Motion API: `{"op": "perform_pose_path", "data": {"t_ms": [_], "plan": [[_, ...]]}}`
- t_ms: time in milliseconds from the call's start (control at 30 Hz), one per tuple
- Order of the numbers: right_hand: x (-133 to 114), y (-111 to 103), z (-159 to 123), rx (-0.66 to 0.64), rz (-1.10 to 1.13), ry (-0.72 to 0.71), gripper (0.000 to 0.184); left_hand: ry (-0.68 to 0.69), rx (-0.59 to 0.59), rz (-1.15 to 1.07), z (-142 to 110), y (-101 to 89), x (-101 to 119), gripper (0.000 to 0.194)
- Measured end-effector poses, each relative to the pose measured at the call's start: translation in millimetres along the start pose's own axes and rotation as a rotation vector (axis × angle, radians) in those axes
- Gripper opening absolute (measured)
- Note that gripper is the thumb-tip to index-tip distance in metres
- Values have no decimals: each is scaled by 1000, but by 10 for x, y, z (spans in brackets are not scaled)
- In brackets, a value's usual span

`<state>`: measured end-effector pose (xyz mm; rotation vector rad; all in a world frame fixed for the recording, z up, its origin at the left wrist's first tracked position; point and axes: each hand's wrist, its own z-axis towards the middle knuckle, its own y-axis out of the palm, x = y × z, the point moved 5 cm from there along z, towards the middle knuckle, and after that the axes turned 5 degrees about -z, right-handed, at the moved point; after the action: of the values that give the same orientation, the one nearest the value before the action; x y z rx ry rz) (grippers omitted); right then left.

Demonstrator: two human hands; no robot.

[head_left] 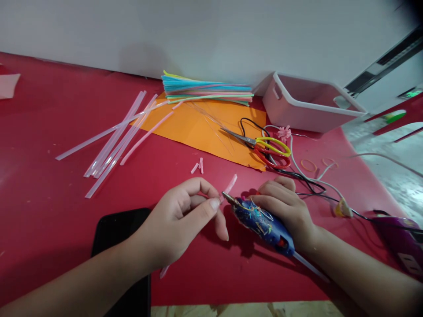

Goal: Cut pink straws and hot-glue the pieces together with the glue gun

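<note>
My left hand (185,215) pinches a short pink straw piece (230,183) between thumb and forefinger, just above the red table (49,211). My right hand (286,209) grips a blue hot glue gun (261,222) whose metal tip touches the lower end of the straw piece. A clear glue stick (310,266) sticks out of the gun's back.
Long clear and pink straws (115,141) lie at left. A bundle of coloured straws (208,90) rests on orange paper (205,127), with yellow-and-red scissors (264,147). A white bin (307,103) stands at the back right. Cables (310,182), rubber bands (309,165), a black phone (119,233) and a purple device (401,242) lie nearby.
</note>
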<state>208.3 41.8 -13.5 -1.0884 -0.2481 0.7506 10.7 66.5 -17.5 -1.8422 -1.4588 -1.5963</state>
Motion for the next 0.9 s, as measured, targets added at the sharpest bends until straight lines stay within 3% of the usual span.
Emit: {"op": "perform_pose_path", "data": {"t_ms": [900], "plan": [[24,-3,-1,-5,-75,10,18,8,-60,-86,7,5,-48,10]]}}
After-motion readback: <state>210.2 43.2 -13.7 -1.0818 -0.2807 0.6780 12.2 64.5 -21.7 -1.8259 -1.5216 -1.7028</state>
